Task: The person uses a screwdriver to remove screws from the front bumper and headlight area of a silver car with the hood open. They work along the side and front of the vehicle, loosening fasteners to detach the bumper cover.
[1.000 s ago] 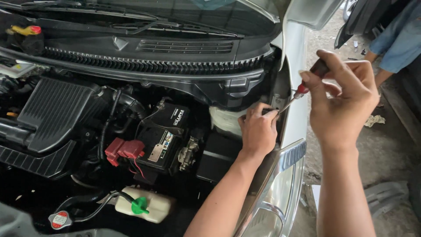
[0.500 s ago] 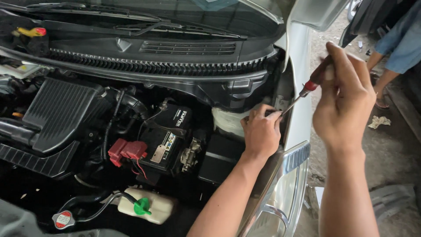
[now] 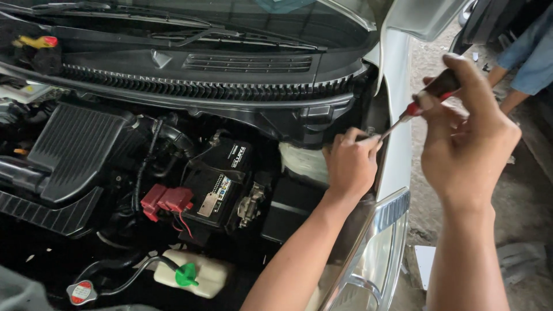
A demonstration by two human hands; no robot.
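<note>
Screwdriver has a dark grip, red collar, thin shaft slanting down-left to the fender edge. Right hand grips it; left hand curls at the tip.

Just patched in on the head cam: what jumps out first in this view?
Two hands meet at the fender edge of an open engine bay: the right hand grips a red-and-black screwdriver, its tip at the left hand. Left of them sits a black battery with a red terminal cover; a green-capped reservoir lies below.
</note>
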